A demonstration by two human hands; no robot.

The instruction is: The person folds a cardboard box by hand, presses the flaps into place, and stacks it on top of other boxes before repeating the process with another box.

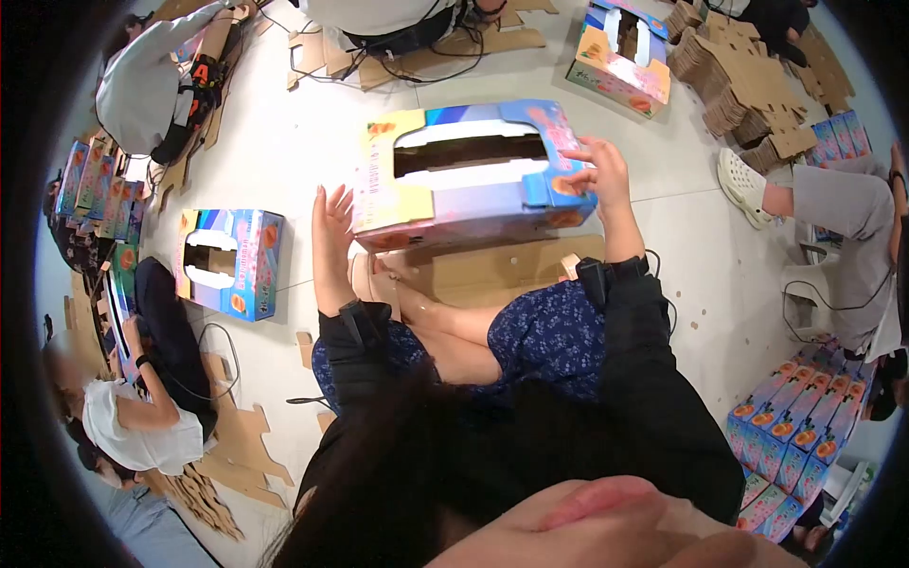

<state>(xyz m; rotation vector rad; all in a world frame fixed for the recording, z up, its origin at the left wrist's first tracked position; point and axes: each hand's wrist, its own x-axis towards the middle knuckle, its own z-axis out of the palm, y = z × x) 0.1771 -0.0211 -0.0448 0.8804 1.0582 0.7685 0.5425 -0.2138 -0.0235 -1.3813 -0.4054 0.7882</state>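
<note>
A colourful printed cardboard box (454,194) with a long cut-out in its top stands on the floor in front of my knees. My left hand (331,227) is flat against its left end, fingers straight and apart. My right hand (601,170) rests on the box's top right corner, fingers curled over the blue edge. Both forearms wear black sleeves. A flat brown cardboard sheet (492,270) lies under the box.
A finished box (230,260) sits to the left, another (620,57) at the far right back. Stacks of flat cardboard (743,85) lie at top right. Boxes are stacked at lower right (791,431). Other people sit around on the floor.
</note>
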